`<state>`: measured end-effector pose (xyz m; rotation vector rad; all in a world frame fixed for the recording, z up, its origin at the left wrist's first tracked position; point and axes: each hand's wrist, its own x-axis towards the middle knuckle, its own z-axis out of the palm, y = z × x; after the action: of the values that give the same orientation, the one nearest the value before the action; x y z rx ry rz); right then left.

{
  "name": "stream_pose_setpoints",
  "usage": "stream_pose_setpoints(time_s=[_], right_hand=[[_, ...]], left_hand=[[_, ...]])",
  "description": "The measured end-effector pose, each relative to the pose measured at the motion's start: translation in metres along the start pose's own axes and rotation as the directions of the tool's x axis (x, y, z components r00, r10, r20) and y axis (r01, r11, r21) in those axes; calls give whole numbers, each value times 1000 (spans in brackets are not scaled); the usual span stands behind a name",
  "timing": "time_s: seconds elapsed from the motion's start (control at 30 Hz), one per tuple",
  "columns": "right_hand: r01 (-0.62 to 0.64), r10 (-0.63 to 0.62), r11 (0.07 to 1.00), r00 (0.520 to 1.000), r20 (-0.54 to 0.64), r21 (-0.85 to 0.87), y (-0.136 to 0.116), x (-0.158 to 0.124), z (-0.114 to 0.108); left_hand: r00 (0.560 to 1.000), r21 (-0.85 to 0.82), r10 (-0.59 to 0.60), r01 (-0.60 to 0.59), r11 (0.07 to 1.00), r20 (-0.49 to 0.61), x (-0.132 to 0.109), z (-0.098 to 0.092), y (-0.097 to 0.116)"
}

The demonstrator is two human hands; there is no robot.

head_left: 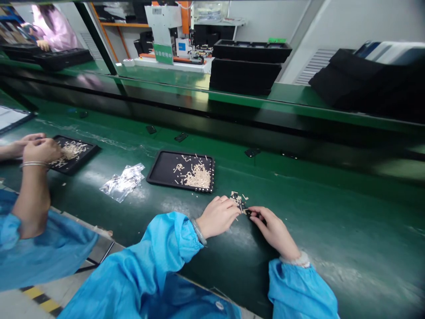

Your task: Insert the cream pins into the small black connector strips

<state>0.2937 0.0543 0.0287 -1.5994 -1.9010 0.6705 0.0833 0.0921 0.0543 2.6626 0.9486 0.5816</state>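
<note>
Green tabletop [352, 217] lies open to the right of the bare right hand [271, 228], leaving a free way out sideways. A loose cluster of small beige and black pieces [236, 199] blocks the gap between it and the bare left hand [219, 216]. Leftward, a shallow black rectangular tray [166, 170] and crumpled clear plastic bags [123, 181] stand in the way; a long black ledge [186, 107] bars the far side.

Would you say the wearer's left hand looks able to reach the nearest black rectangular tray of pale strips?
Probably yes: the black tray lies close by, beyond the left hand, and nothing tall shows between them on the green bench.
</note>
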Motion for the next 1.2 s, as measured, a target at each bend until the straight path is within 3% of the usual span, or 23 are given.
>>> stream_pose_setpoints(time_s=[0.17, 0.37, 0.63, 0.93, 1.2], right_hand=[[-89, 104, 961, 994, -45, 261, -11, 2, 2], [-112, 126, 871, 992, 3, 478, -32, 8, 12], [-121, 193, 902, 972, -134, 414, -30, 15, 20], [-87, 153, 921, 977, -148, 380, -48, 17, 29], [-93, 163, 945, 965, -206, 315, -38, 21, 27]], left_hand=[[998, -68, -62, 62, 996, -10, 1, 1, 3], [980, -381, -196, 170, 909, -30, 4, 2, 2], [925, -586, -378, 318, 746, 21, 8, 1, -6], [923, -518, -385, 323, 792, -12, 7, 2, -5], [885, -634, -462, 392, 667, 60, 5, 8, -10]])
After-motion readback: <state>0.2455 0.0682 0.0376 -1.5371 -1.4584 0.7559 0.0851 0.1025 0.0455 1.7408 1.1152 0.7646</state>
